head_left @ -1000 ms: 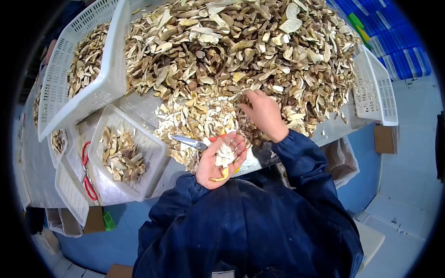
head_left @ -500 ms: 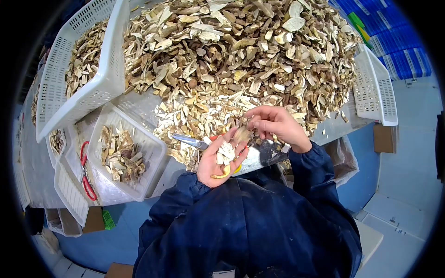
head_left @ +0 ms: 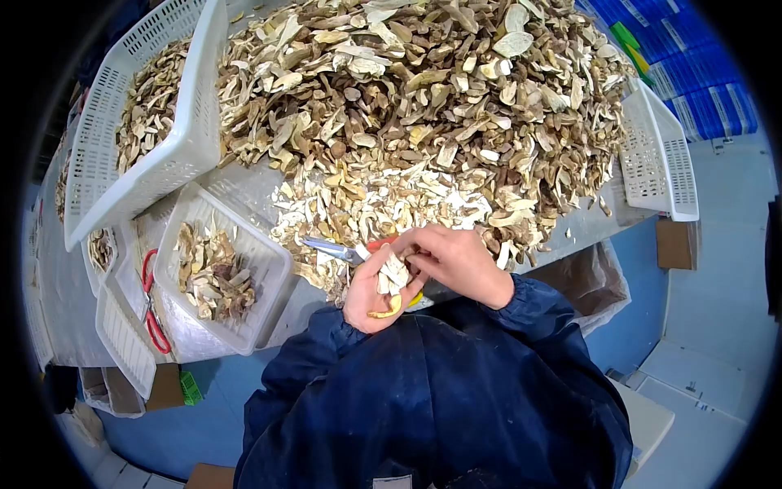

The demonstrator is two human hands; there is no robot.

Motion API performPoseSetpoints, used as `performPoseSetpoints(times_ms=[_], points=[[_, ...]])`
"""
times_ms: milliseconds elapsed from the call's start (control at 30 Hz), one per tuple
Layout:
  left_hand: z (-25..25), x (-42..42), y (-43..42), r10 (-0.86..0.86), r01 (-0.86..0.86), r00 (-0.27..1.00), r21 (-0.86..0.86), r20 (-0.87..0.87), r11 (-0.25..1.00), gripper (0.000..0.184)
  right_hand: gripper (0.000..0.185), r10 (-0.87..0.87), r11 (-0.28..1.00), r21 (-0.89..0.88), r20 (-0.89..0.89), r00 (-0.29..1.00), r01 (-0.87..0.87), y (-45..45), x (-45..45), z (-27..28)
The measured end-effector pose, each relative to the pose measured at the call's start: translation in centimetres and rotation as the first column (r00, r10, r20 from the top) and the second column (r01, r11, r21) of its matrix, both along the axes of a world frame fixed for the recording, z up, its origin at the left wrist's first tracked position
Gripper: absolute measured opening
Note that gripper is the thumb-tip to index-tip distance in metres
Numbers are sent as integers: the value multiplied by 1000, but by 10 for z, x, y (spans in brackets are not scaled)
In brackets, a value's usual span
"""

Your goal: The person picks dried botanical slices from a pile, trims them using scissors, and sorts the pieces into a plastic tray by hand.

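On the counter (head_left: 248,191), one big heap of dried slices (head_left: 440,90), too many to count, spreads before two hands. The left hand (head_left: 365,297) lies palm up, cupped around a small cluster of pale pieces (head_left: 393,275), their number unclear, plus one curved yellowish strip (head_left: 388,310). The right hand (head_left: 460,262) meets it, fingers bent against the left fingers; whether they pinch a piece I cannot tell. Two pairs of scissors are out: grey-bladed scissors (head_left: 326,245) just beside the left hand, and red-handled scissors (head_left: 160,336) farther left, next to one white tub (head_left: 278,265) part filled with slices. Two perforated baskets stand at the sides: a left basket (head_left: 202,106) holding slices and a right basket (head_left: 648,155).
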State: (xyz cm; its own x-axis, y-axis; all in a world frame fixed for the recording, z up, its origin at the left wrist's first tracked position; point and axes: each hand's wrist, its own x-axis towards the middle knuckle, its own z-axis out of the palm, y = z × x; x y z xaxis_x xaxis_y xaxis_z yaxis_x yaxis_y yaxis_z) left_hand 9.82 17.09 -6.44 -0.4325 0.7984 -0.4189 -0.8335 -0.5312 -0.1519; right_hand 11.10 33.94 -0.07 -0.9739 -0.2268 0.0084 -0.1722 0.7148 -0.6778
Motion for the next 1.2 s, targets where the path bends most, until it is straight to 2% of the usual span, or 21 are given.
performPoseSetpoints(times_ms=[67, 167, 200, 267, 333, 367, 467, 500, 700, 800, 833, 967, 1067, 1167, 1200], points=[[-8, 1, -7, -29, 28, 1000, 132, 7, 991, 30, 33, 37, 999, 0, -8, 999, -37, 2, -3, 1], [-10, 8, -5, 40, -42, 998, 48, 52, 998, 33, 29, -84, 898, -397, 270, 959, 190, 6, -12, 19], [-8, 8, -4, 27, -31, 998, 65, 58, 997, 34, 24, -158, 869, -425, 244, 957, 252, 9, -17, 21], [1, 7, -3, 3, -9, 998, 97, 69, 995, 36, 20, -335, 931, -129, 68, 940, 341, 31, -35, 0], [3, 7, -1, -10, 5, 998, 76, 66, 997, 39, 21, -315, 928, 172, -112, 942, 331, 55, -45, -32], [3, 7, -1, -18, 15, 998, 64, 57, 998, 38, 21, -335, 879, 306, -147, 931, 365, 59, -44, -43], [0, 9, -2, -19, 16, 999, 70, 42, 997, 39, 20, -339, 796, 481, -149, 929, 368, 50, -44, -51], [-1, 9, -2, -17, 14, 999, 80, 36, 997, 39, 22, -342, 795, 490, -127, 931, 359, 48, -44, -51], [-4, 7, -2, -8, -3, 995, 114, 99, 993, 38, 21, -327, 890, 312, -67, 942, 332, 57, -39, -57], [-5, 6, -2, -4, -6, 996, 120, 85, 993, 37, 20, -410, 911, 117, 145, 901, 396, 60, -32, -45], [-5, 6, -1, -6, -6, 996, 127, 94, 992, 37, 26, -382, 924, 73, 143, 913, 375, 63, -29, -47], [-6, 5, 0, -5, -11, 994, 147, 107, 989, 36, 42, -421, 821, -212, 404, 812, 530, 60, -19, -35], [-5, 5, -1, 0, -15, 994, 144, 107, 989, 36, 37, -431, 708, -311, 521, 737, 634, 59, -14, -30], [-7, 6, -1, 4, -22, 994, 171, 106, 985, 36, 32, -472, 720, -359, 373, 798, 594, 59, -5, -42], [-8, 6, 0, 6, -26, 994, 187, 105, 982, 36, 32, -443, 768, -304, 383, 811, 564, 56, -3, -37]])
